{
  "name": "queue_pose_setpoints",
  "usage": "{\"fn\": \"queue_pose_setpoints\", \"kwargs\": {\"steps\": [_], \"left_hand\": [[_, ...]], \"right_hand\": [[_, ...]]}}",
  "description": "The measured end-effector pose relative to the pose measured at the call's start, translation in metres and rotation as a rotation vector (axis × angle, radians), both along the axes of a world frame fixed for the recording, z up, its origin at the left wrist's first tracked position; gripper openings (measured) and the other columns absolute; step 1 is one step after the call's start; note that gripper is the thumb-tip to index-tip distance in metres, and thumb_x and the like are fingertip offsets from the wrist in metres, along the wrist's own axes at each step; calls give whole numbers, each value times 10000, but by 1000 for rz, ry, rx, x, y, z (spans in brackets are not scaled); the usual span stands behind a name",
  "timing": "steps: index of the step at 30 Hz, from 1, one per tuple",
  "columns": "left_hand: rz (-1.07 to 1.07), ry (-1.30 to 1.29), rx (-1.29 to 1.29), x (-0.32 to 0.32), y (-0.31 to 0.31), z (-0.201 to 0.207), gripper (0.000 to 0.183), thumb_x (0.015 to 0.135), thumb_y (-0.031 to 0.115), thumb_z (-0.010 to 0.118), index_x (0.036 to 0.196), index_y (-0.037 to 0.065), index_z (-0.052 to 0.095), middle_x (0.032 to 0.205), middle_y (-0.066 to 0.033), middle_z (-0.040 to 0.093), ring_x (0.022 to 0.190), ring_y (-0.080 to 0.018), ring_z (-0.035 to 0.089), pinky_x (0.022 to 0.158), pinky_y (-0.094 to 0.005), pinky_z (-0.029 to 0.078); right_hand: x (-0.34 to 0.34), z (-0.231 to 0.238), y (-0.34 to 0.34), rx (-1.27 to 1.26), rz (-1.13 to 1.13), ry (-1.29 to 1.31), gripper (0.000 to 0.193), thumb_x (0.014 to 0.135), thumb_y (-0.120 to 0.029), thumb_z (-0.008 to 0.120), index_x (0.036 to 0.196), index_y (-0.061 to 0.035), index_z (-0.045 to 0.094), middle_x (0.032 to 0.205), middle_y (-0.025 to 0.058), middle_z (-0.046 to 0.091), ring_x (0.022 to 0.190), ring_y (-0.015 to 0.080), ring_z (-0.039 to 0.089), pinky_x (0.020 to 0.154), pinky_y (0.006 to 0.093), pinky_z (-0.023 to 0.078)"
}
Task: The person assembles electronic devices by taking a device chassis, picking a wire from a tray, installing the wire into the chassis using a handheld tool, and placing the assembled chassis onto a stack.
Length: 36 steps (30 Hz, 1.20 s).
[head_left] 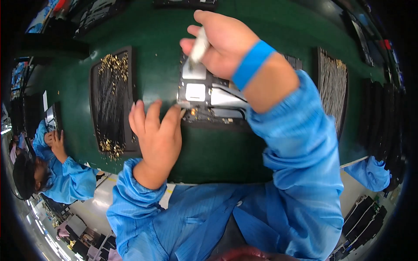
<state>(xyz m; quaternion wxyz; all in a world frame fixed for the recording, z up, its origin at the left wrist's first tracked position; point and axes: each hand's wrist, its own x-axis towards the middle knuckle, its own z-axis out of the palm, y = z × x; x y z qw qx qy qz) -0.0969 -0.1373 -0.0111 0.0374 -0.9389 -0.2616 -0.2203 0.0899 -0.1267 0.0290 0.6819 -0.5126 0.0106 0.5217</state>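
A dark circuit board assembly [198, 112] with silvery metal plates and black cables lies in front of me on the green table. My right hand [224, 39], with a blue band round its wrist, is above the far left part of the board. Its fingers are closed round a short whitish stick-shaped tool [200, 45], blurred, its darker lower end pointing down at a metal plate [193, 71]. My left hand [156, 130] rests with fingers spread, the thumb side touching the board's near left edge. What lies under the right wrist is hidden.
Left of the board stands a black tray [130, 65] of black cables with gold ends. A tray [320, 69] of grey cables sits to the right. Another person in blue [72, 178] works at the far left; a blue sleeve [370, 173] shows at the right.
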Motion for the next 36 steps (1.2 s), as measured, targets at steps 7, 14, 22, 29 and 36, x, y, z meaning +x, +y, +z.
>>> {"fn": "queue_pose_setpoints", "kwargs": {"steps": [7,14,22,29,36], "left_hand": [[-30,-91,-247,-8,-1,-21,264,609,108,652,853,101,552,957,-109,460,960,-351,382,844,-495,305],[-54,-97,-415,-7,3,-19,233,617,94,636,836,90,556,973,-121,451,988,-354,369,844,-502,308],[-66,40,-275,-16,4,-21,112,730,35,517,840,15,513,894,-145,483,954,-336,425,882,-481,283],[-113,-50,-223,-3,4,-23,96,800,30,435,860,-29,481,860,-137,491,865,-300,472,879,-467,300],[-71,7,-163,-9,-1,-20,129,807,56,449,900,-19,497,912,-138,499,908,-315,457,893,-439,296]], "right_hand": [[59,-67,63,531,-93,319,319,831,-410,387,785,-102,457,669,41,449,512,153,418,357,196,361],[76,-61,97,-64,-252,253,282,783,-362,514,707,-100,441,579,35,411,445,124,393,350,194,364],[47,-2,38,116,7,41,366,761,-327,463,797,36,434,661,116,461,514,182,447,442,296,397],[76,30,-161,41,-189,-258,359,744,-381,486,793,-26,499,515,45,436,417,128,434,351,227,347],[92,19,-337,-133,-535,-327,338,761,-399,494,804,-66,528,460,0,411,384,101,430,278,175,328]]}}
